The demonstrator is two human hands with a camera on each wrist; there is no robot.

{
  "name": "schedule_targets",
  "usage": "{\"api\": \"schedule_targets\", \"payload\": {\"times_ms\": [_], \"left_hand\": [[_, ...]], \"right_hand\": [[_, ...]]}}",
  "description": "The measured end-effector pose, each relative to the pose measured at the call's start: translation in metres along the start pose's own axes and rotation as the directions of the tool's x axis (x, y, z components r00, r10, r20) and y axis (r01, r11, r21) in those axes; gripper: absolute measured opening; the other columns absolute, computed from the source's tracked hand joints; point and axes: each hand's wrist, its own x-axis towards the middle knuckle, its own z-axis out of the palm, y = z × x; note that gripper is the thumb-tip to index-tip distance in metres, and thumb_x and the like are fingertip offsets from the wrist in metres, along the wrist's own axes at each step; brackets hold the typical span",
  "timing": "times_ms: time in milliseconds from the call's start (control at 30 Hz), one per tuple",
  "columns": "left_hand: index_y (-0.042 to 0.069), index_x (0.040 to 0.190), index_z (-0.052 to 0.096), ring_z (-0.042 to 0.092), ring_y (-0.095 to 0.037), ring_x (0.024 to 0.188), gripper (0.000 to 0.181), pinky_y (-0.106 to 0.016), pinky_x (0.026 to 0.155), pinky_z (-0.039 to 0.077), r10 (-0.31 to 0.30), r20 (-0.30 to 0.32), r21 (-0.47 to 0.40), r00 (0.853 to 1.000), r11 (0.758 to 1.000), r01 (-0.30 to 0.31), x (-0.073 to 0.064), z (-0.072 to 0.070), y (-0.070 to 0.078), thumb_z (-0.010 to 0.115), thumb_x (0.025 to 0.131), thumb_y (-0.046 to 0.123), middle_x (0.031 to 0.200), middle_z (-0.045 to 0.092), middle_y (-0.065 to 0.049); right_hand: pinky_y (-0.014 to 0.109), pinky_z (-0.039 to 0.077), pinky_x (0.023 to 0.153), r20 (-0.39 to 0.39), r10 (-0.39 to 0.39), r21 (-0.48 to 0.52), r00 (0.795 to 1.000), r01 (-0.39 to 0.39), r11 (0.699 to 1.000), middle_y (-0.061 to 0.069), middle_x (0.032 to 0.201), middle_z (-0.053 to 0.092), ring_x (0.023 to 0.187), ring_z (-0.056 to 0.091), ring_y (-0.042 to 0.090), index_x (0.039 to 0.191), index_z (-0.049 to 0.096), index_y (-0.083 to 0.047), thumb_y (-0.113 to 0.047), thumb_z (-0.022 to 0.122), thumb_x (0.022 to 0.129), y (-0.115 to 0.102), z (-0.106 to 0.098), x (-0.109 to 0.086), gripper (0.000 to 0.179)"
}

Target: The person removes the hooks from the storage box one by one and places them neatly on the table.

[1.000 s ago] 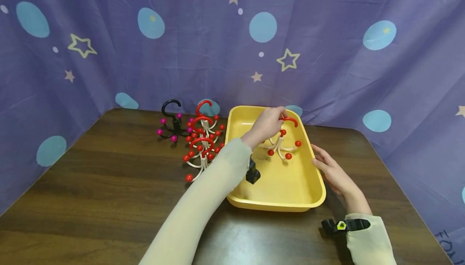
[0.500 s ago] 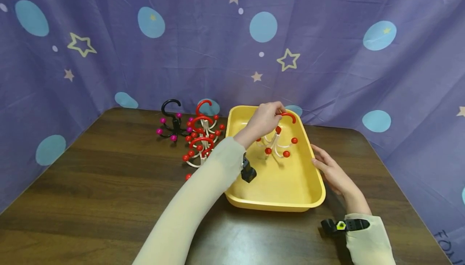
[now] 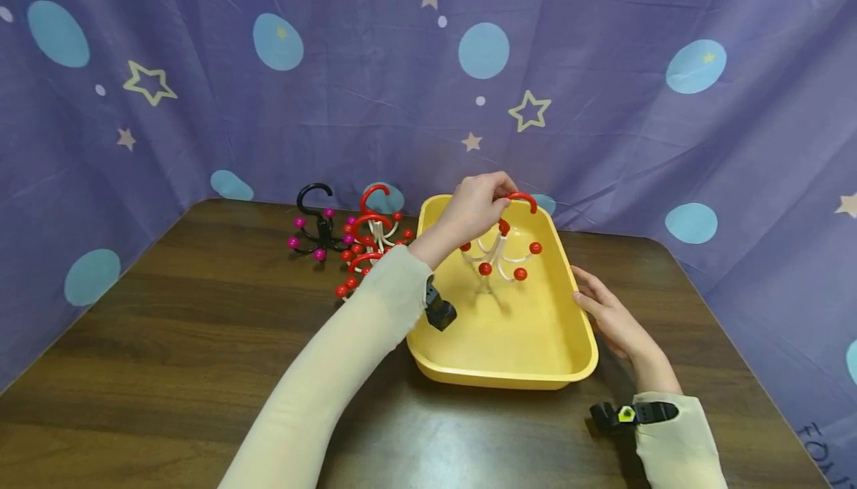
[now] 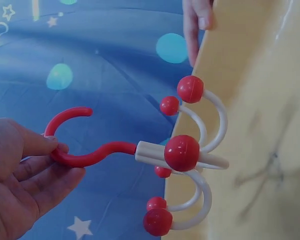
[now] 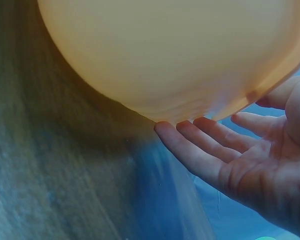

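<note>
My left hand (image 3: 475, 206) pinches the red hook (image 4: 75, 160) of a hanger (image 3: 495, 251) with curved white arms tipped in red balls. In the head view this hanger hangs upright over the yellow plastic tub (image 3: 509, 382), with a faint shadow on the tub floor below it. The left wrist view shows thumb and fingers on the hook's bend. Against the tub's right side rests my right hand (image 3: 619, 325). Its fingers (image 5: 200, 155) lie nearly straight along the outer wall, the thumb at the rim.
Left of the tub stand several similar red-and-white hangers (image 3: 378, 230), partly hidden by my left sleeve (image 3: 335, 370). Beside them is a black hanger (image 3: 324, 232) with magenta balls. A purple patterned curtain (image 3: 569, 42) rises behind the wooden table (image 3: 167, 310).
My left hand has moved up and to the left, lifting the hanger with it. The tub has shifted slightly left. My right hand has stayed at the tub's side.
</note>
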Motion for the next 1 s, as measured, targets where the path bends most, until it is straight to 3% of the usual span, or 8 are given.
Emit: {"api": "schedule_targets", "payload": {"times_ms": [500, 1000], "left_hand": [[0.014, 0.107, 0.063, 0.059, -0.011, 0.084, 0.019, -0.023, 0.074, 0.048, -0.023, -0.106, -0.035, 0.994, 0.999, 0.019, -0.017, -0.045, -0.003, 0.058, 0.089, 0.017, 0.097, 0.066, 0.001], [0.012, 0.107, 0.066, 0.061, -0.013, 0.081, 0.021, -0.024, 0.069, 0.049, 0.006, -0.253, -0.048, 0.967, 0.999, -0.019, -0.04, -0.082, -0.011, 0.06, 0.088, 0.017, 0.098, 0.066, -0.002]], "right_hand": [[0.034, 0.052, 0.072, -0.001, 0.01, 0.005, 1.0, -0.01, 1.0, 0.032, 0.132, 0.029, 0.093, 0.058, 0.009, 0.146, 0.005, -0.005, -0.02, 0.036, 0.099, 0.001, 0.0, 0.002, 0.058], [0.035, 0.053, 0.072, -0.001, 0.022, 0.003, 1.0, -0.022, 1.0, 0.032, 0.134, 0.029, 0.094, 0.058, 0.011, 0.146, 0.004, -0.006, -0.02, 0.036, 0.099, 0.0, -0.001, 0.002, 0.058]]}}
